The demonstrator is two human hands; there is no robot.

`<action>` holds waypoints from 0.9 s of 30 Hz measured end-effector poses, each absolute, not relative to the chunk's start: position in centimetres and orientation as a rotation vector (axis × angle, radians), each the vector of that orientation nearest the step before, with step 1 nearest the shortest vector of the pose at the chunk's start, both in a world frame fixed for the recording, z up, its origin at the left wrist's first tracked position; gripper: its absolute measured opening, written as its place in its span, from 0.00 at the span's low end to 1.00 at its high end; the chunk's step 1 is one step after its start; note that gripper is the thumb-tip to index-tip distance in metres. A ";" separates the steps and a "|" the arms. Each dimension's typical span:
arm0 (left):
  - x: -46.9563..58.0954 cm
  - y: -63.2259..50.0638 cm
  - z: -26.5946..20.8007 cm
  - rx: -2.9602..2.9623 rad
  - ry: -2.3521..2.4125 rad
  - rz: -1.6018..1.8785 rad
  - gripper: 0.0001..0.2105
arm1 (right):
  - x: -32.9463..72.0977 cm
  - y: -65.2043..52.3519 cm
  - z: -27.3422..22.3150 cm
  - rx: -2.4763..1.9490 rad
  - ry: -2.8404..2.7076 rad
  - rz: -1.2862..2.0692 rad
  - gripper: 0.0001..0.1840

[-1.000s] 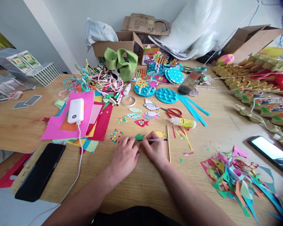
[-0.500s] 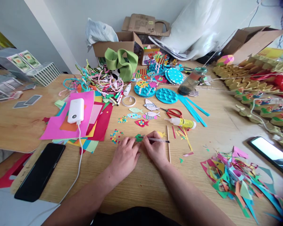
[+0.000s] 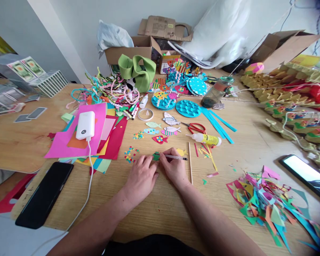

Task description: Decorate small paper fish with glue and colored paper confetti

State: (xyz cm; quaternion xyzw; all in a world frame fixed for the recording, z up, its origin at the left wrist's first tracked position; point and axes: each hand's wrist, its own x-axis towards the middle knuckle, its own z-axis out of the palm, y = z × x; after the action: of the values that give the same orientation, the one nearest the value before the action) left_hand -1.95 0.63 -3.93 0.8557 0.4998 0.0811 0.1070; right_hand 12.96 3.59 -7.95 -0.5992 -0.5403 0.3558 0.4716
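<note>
My right hand (image 3: 173, 167) is closed around a pen (image 3: 176, 157), its tip end over a small green paper cutout (image 3: 156, 155). My left hand (image 3: 142, 174) lies on the table with its fingers extended, the fingertips at the cutout's near left edge. Part of the cutout is hidden by my hands. A yellow paper fish (image 3: 181, 152) lies just behind my right hand, and a thin wooden stick (image 3: 190, 163) is to its right. Coloured paper dots (image 3: 130, 154) are scattered left of my left hand. Decorated paper fish, including a red one (image 3: 160, 139), lie farther back.
A glue bottle (image 3: 206, 139) and red-handled scissors (image 3: 196, 128) lie right of the fish. Paper scraps (image 3: 269, 199) are heaped at right. Coloured sheets (image 3: 114, 142), a power bank (image 3: 85, 125) and a phone (image 3: 45, 195) are at left. A glass jar (image 3: 217, 92) stands behind.
My right hand has shifted slightly, and the pen has moved a little left over the green cutout. My left hand stays nearly in place.
</note>
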 end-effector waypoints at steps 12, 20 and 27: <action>-1.9 0.6 -3.9 2.517 1.469 0.246 0.13 | 13.0 3.6 -8.1 -1.471 -1.358 0.865 0.12; -2.0 0.6 -3.8 2.523 1.470 0.247 0.14 | 13.0 3.6 -8.3 -1.466 -1.344 0.839 0.12; -2.0 0.6 -3.9 2.522 1.462 0.255 0.13 | 13.0 3.5 -8.4 -1.449 -1.344 0.836 0.11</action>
State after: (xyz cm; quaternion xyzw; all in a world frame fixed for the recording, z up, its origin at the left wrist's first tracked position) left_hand -2.02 0.61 -3.95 0.8568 0.4967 0.0866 0.1076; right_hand 13.00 3.49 -8.37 -0.5934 -0.5504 0.3421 0.4774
